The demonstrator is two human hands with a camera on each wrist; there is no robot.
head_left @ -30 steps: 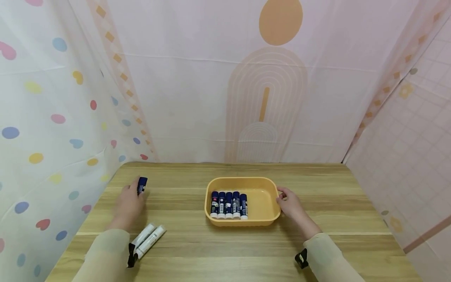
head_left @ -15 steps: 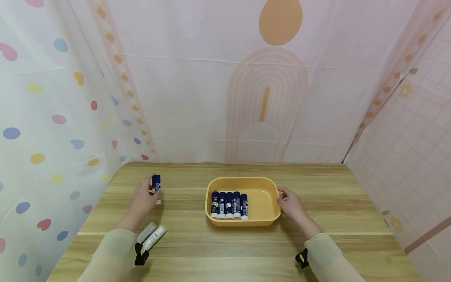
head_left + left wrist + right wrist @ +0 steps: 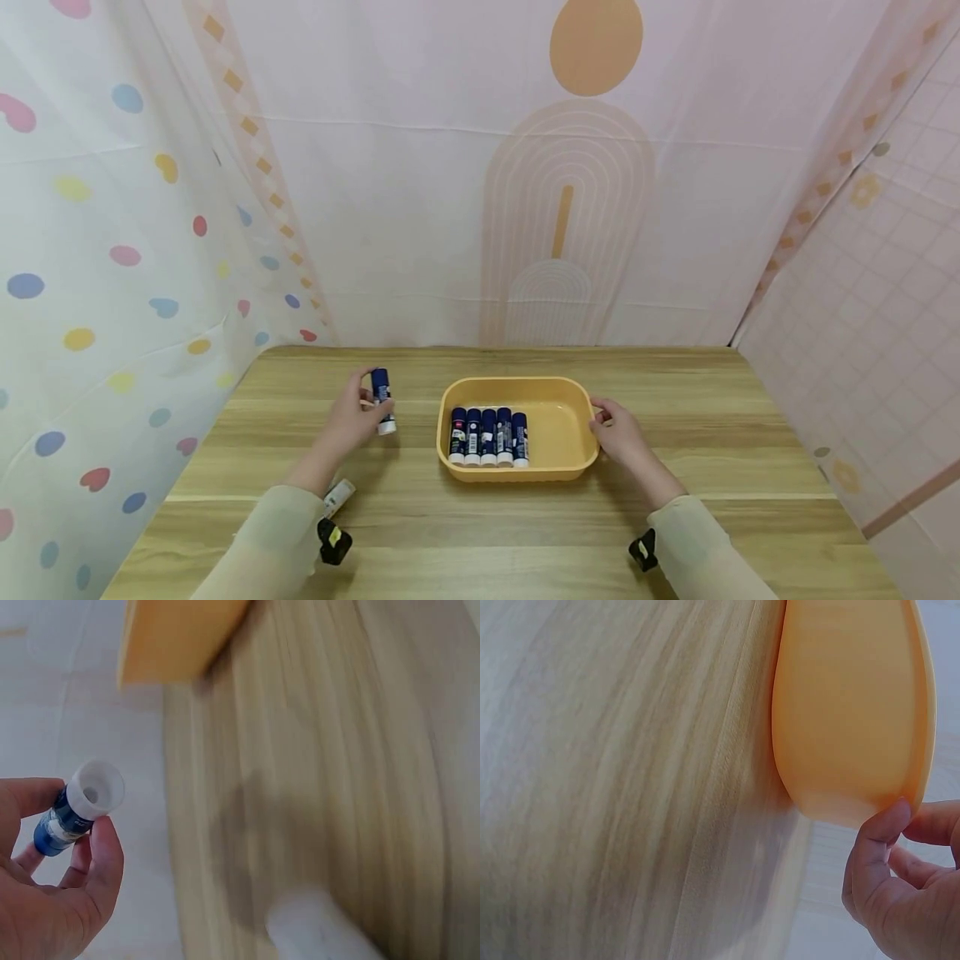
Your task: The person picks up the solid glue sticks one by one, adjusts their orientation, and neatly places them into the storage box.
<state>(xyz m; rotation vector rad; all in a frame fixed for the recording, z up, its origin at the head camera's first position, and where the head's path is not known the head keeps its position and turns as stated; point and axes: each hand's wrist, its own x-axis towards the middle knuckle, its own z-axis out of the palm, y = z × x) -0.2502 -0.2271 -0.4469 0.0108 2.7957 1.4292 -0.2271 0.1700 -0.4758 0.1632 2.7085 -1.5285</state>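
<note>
My left hand (image 3: 349, 423) pinches a glue stick (image 3: 382, 385) between thumb and fingers, left of the yellow tray (image 3: 517, 475). Its blue cap points up and its white base down, slightly tilted; the left wrist view looks at the round white base of the glue stick (image 3: 95, 789). Several like glue sticks (image 3: 488, 437) lie side by side in the tray's left half, blue caps toward the back. At the tray's right end my right hand (image 3: 618, 431) holds the rim, thumb and finger meeting on the edge of the tray (image 3: 847, 705) in the right wrist view.
A white tube-like stick (image 3: 339, 497) lies on the wooden table (image 3: 480, 550), partly covered by my left forearm and wrist strap (image 3: 333, 542). Behind the table hangs a patterned curtain (image 3: 405, 208), with others at both sides.
My left hand has carried the glue stick rightward, toward the tray, and the stick now shows more fully. The left forearm now covers more of the white sticks. Right hand and tray stay put.
</note>
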